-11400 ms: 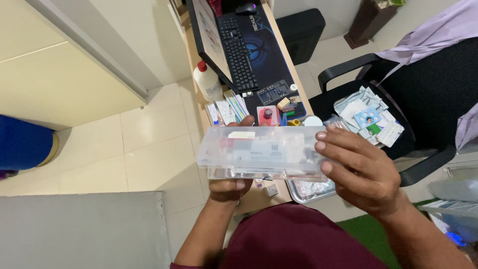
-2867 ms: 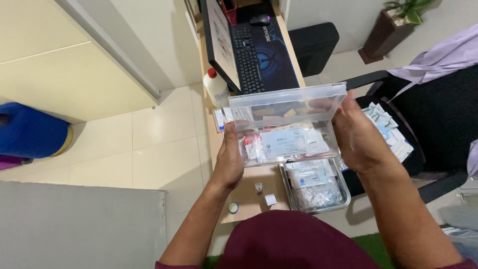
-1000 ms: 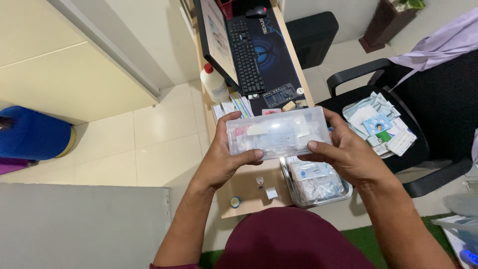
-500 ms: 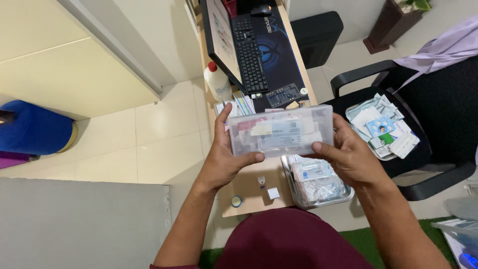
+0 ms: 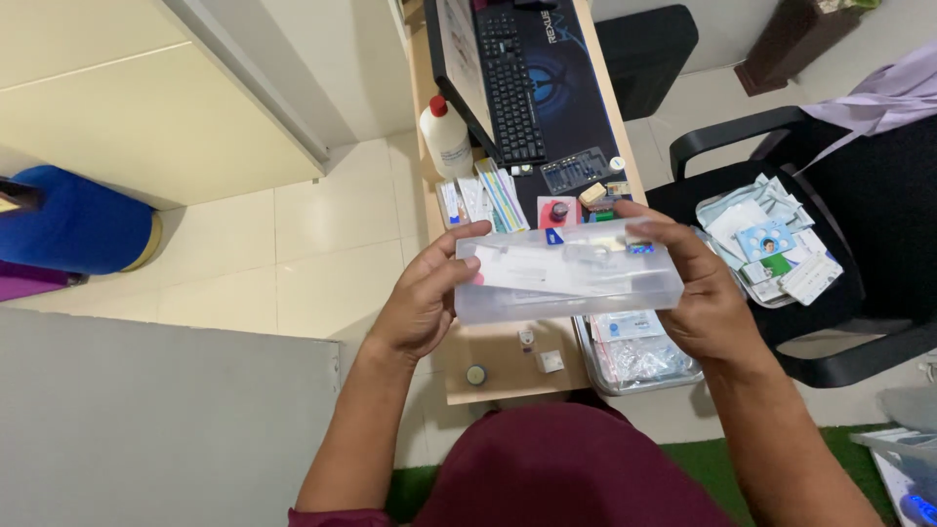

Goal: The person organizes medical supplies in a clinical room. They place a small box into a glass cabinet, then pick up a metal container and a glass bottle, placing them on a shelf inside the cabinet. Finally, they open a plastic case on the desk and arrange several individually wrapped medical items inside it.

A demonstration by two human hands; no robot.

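Above the narrow wooden desk, both hands hold a clear plastic box level between them.

Desk runs away from the camera: black keyboard on a dark mat at the far end, white bottle with red cap at its left edge. Black office chair to the right carries a pile of cards and packets. Metal tray of sachets lies just under the box, near edge of desk. Left hand grips the box's left end, fingers curled over the top, thumb on the front. Right hand clamps the right end, fingers across the lid. Box is shut, papers and small parts visible inside.
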